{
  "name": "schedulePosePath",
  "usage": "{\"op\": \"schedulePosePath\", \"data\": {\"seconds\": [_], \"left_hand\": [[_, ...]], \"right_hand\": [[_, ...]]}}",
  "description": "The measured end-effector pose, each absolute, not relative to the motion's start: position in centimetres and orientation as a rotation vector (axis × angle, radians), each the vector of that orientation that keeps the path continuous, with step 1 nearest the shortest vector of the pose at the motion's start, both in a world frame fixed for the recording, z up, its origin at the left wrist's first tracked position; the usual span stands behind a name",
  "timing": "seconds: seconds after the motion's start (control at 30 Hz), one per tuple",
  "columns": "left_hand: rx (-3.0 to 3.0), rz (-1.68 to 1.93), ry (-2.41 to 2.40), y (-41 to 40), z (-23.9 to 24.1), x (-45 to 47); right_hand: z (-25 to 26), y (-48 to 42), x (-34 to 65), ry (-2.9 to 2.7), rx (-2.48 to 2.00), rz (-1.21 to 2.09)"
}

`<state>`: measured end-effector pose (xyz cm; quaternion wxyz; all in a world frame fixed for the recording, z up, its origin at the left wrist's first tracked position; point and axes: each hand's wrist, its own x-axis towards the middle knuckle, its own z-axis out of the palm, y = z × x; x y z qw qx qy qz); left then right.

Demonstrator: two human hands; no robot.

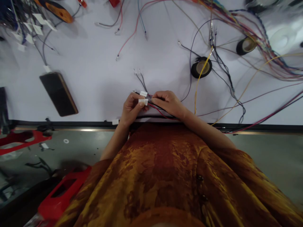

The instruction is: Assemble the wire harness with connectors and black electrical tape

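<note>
Close to the table's front edge, my left hand point(132, 106) pinches a small white piece point(143, 101) at the end of red and black wires; whether it is a label or a connector housing I cannot tell. A second white piece point(143, 93) sits just beyond it. My right hand point(167, 102) is closed, thumb against fingers, around the thin wires point(155, 106) right beside the white piece. Its fingertips partly hide them. Two dark wires point(142, 80) with bare metal terminals stick out beyond my hands.
A phone point(59, 94) on a cable lies left. Black tape rolls point(201, 67) and a wire bundle point(262, 47) lie right. An orange-black handled tool point(58, 11) and white-labelled wires point(35, 28) are at far left. Loose terminal wires point(126, 42) lie ahead. Red parts point(63, 192) are below the table edge.
</note>
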<state>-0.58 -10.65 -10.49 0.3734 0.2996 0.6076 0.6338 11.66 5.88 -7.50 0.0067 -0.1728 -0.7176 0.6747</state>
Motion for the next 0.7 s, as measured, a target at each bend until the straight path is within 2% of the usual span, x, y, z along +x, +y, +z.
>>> {"op": "schedulePosePath", "data": {"seconds": [0.7], "left_hand": [[0.687, 1.634, 1.504, -10.49, -10.44, -0.80]], "right_hand": [[-8.45, 5.76, 11.85, -2.243, -0.467, 2.038]]}}
